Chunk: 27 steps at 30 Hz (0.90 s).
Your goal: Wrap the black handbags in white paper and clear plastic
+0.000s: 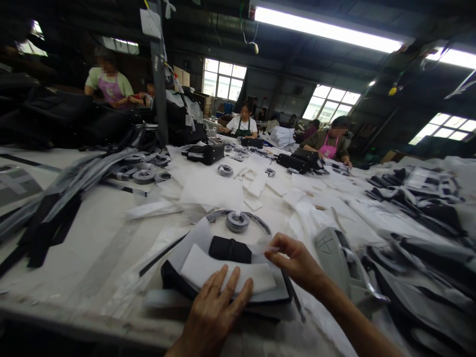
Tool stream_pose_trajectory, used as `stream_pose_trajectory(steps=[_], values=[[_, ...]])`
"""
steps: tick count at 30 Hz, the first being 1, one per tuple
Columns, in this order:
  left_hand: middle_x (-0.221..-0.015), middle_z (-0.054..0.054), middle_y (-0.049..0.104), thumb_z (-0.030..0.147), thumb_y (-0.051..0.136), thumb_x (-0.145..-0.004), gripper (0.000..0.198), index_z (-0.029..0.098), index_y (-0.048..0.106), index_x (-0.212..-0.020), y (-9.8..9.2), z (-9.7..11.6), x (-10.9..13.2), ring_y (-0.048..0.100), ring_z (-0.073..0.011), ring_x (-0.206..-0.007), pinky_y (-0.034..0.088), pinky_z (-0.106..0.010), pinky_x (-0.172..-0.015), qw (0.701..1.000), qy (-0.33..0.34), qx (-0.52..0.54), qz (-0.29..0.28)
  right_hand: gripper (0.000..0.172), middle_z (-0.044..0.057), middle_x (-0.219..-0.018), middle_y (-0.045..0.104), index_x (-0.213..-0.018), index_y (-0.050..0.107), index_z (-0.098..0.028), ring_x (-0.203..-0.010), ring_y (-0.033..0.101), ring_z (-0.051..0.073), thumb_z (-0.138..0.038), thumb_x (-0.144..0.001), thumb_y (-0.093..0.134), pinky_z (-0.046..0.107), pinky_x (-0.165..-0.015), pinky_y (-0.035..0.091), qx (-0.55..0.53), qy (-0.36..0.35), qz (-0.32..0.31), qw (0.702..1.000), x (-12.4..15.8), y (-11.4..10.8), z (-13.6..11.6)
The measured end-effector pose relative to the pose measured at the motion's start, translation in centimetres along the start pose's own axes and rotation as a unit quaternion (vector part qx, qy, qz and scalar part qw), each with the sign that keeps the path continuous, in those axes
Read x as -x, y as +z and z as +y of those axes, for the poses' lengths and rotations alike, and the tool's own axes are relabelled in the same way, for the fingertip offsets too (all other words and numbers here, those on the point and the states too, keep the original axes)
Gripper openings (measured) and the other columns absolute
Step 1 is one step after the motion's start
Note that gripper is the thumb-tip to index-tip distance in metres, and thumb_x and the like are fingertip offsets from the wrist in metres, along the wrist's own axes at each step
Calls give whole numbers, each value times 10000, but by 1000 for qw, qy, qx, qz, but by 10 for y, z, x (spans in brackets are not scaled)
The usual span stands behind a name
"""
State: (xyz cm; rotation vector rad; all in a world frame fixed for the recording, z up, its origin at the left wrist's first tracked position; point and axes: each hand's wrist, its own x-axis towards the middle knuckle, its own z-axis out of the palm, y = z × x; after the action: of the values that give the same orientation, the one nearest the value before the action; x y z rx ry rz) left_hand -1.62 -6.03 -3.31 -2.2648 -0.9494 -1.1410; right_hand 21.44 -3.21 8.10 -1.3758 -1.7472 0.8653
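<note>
My left hand [215, 310] lies flat, fingers stretched out, on a white foam sheet [208, 270] that rests on a black and grey fabric piece [174, 277] near the table's front edge. My right hand [293, 258] is closed in a pinch on a thin clear strip of tape [264, 248] just above a black rolled part [229, 249] on the same stack. A grey tape roll [238, 221] with a loose tail sits just behind the stack.
The long white table [92, 233] carries white cut sheets [211, 188], more tape rolls [143, 176], black straps at left [48, 223], black fabric pieces at right [420, 248] and black bags [204, 152]. Other people sit working along the far side.
</note>
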Motion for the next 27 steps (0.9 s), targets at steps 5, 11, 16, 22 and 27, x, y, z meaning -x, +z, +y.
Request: stream_pose_trajectory(steps=[5,11,16,22,27], values=[[-1271,-21,657,204,348,-1033,383,297,637,-1266,-2,4,2,570,-242,-1236,398,-380,-1080,1000,0,19,2,108,26,-880,721,-873,598,-239,-825,688,181,-202,-928,513,343,-934,509,188,-157,-17,969,46,35,4],[-1221,-37,675,169,287,-1040,438,253,547,-1381,-6,4,-1,579,-223,-1221,403,-356,-1070,1000,5,7,-17,240,50,-949,731,-1013,580,-233,-904,703,180,-56,-902,463,376,-1031,478,242,-282,50,927,65,60,-4],[-1231,-24,666,237,289,-1059,417,290,567,-1365,-9,1,-4,572,-215,-1220,388,-352,-1079,1000,8,20,-23,141,25,-804,717,-848,596,-226,-792,695,173,-113,-908,538,349,-909,534,206,-325,26,923,73,57,-15],[-1258,-28,656,195,305,-1040,423,290,608,-1318,-5,2,1,553,-228,-1247,374,-374,-1093,1000,16,22,-4,122,63,-1048,739,-991,706,-221,-1040,659,220,-248,-929,605,373,-993,468,277,-121,67,951,14,18,-2],[-1259,-11,663,235,295,-1050,425,311,594,-1342,-6,2,0,550,-219,-1257,360,-351,-1106,999,6,29,-11,145,54,-969,771,-937,777,-242,-984,689,239,-233,-830,681,349,-922,477,414,95,-78,902,-59,9,30]])
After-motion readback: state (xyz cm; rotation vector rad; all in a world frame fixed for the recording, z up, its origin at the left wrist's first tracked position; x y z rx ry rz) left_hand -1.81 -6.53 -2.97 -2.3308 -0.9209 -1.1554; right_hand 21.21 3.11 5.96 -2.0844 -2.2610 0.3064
